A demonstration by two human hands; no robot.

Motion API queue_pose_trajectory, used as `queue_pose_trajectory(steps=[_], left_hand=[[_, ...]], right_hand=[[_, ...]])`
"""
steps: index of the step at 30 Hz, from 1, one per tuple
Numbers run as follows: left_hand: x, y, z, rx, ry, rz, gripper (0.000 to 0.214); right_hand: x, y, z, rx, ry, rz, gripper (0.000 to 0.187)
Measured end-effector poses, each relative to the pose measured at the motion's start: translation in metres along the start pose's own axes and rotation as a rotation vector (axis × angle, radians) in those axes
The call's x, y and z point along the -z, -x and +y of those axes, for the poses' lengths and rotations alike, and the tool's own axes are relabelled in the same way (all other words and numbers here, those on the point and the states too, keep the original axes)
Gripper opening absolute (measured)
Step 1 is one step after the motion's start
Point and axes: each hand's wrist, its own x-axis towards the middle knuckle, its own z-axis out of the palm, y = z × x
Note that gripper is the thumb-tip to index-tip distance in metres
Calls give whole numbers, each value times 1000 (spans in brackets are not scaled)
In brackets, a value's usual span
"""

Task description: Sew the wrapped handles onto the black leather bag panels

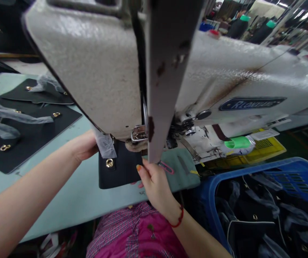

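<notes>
A black leather-like bag panel (124, 166) lies under the head of an industrial sewing machine (89, 64). It bears a gold metal fitting (109, 163) and a strap wrapped in clear plastic (104, 145). My right hand (155, 182) pinches the panel's right edge, thumb on top and fingers beneath. My left hand (87, 145) is at the panel's far left side, beside the wrapped strap. Its fingers are hidden behind the strap and the machine head, so their grip does not show. The needle area is mostly covered by the machine.
More black panels (35, 132) with gold fittings and wrapped straps lie on the pale green table (70, 200) at left. A blue basket (213, 200) holding similar pieces stands at right. Pink-handled snips (167, 167) lie by the machine's base, and a yellow basket (272, 147) sits behind.
</notes>
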Motion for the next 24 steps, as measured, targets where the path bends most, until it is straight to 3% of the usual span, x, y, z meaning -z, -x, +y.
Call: queue_pose_trajectory(steps=[3, 5, 7, 9, 11, 13, 16, 19, 24], left_hand=[[29, 17, -24, 53, 110, 41, 34], [50, 39, -55, 110, 292, 17, 34], [60, 67, -88, 114, 443, 19, 46], [51, 96, -115, 43, 551, -38, 57], [28, 117, -131, 20, 553, -164, 66], [2, 123, -134, 10, 498, -193, 59], [-21, 115, -129, 76, 359, -121, 39], [-25, 107, -124, 135, 219, -55, 40], [-22, 110, -127, 76, 211, 58, 39]], right_hand=[[0, 13, 3, -47, -128, -72, 33], [1, 16, 4, -58, -198, -94, 33], [2, 15, 4, -73, -266, -127, 33], [3, 14, 4, -85, -333, -158, 34], [4, 13, 3, -83, -375, -168, 35], [4, 14, 3, -78, -388, -162, 36], [4, 17, 3, -69, -370, -153, 36], [7, 22, 2, -61, -332, -157, 33], [15, 31, 2, -55, -317, -196, 26]])
